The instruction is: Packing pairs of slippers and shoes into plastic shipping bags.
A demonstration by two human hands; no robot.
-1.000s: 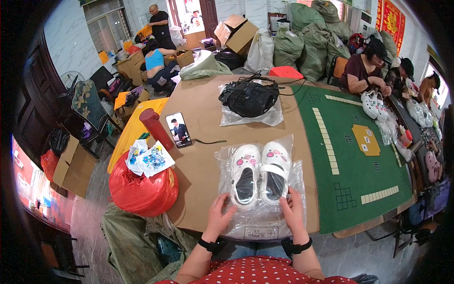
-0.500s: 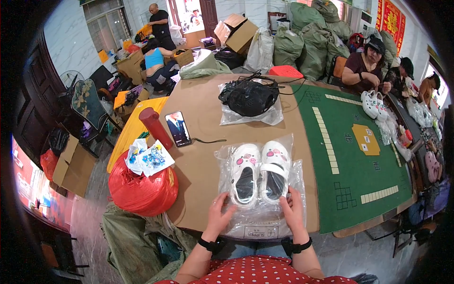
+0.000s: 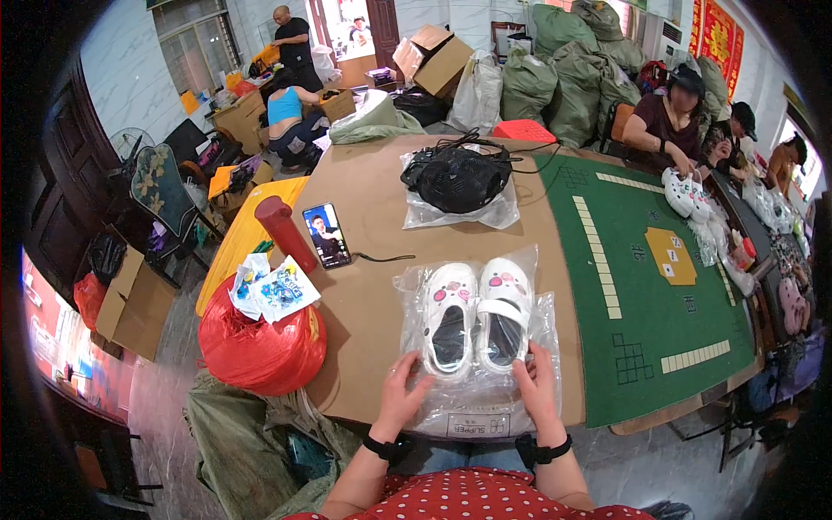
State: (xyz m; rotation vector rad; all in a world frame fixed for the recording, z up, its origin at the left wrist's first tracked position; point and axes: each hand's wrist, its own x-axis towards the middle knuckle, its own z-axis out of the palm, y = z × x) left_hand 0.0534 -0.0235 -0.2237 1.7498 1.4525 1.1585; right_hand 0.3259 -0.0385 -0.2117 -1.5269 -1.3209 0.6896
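A pair of clogs (image 3: 477, 316) lay side by side inside a clear plastic bag (image 3: 475, 399) at the near edge of the table (image 3: 373, 199). The left hand (image 3: 404, 396) rested on the bag's near left part, the right hand (image 3: 537, 392) on its near right. Behind the clogs sat a dark bag (image 3: 458, 178) on another plastic sheet. A phone (image 3: 326, 235) lay to the left, beside an upright cylinder (image 3: 284, 232). A game mat (image 3: 659, 295) covered the table's right side.
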